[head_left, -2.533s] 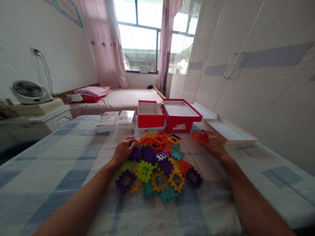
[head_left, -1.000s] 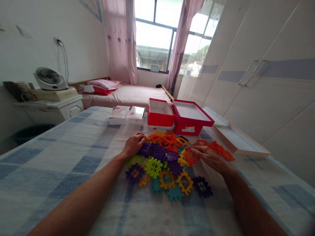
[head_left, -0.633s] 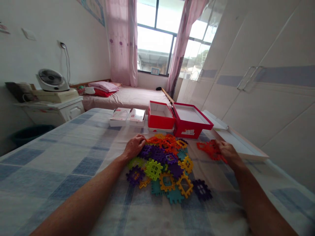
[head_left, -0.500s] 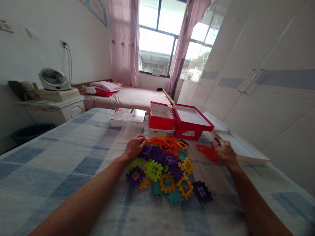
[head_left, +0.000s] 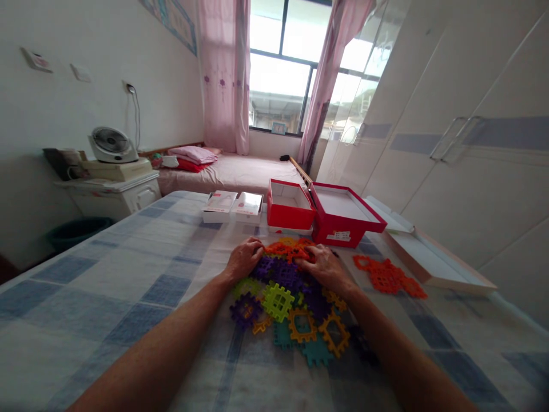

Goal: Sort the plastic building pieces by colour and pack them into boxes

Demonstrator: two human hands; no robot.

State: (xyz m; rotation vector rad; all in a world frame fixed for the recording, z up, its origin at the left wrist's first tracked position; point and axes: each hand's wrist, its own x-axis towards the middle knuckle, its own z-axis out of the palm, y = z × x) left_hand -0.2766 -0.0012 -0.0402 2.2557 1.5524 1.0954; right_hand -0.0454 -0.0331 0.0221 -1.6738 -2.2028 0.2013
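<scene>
A heap of interlocking plastic building pieces lies on the checked cloth. At its far end are orange pieces [head_left: 285,248], with purple pieces [head_left: 281,273] nearer me. Closer still are a lime-green piece [head_left: 278,302], yellow frames [head_left: 302,325] and teal pieces [head_left: 317,350]. My left hand [head_left: 245,258] rests at the heap's far left edge, fingers bent together; what its fingertips hold is hidden. From the right, my right hand [head_left: 325,266] reaches over the heap, thumb and fingers closed on an orange piece. Apart on the right lie several joined orange pieces [head_left: 388,277].
Behind the heap stand two small white boxes [head_left: 249,216], a red box [head_left: 290,217] and a larger red box [head_left: 343,232]. A shallow open box [head_left: 454,273] lies at the right. Beyond are a bed [head_left: 240,169] and a fan [head_left: 112,144].
My right hand has left the orange pieces on the right and moved left onto the heap. Those orange pieces now lie free on the cloth. The view has shifted slightly; my left hand stays at the heap.
</scene>
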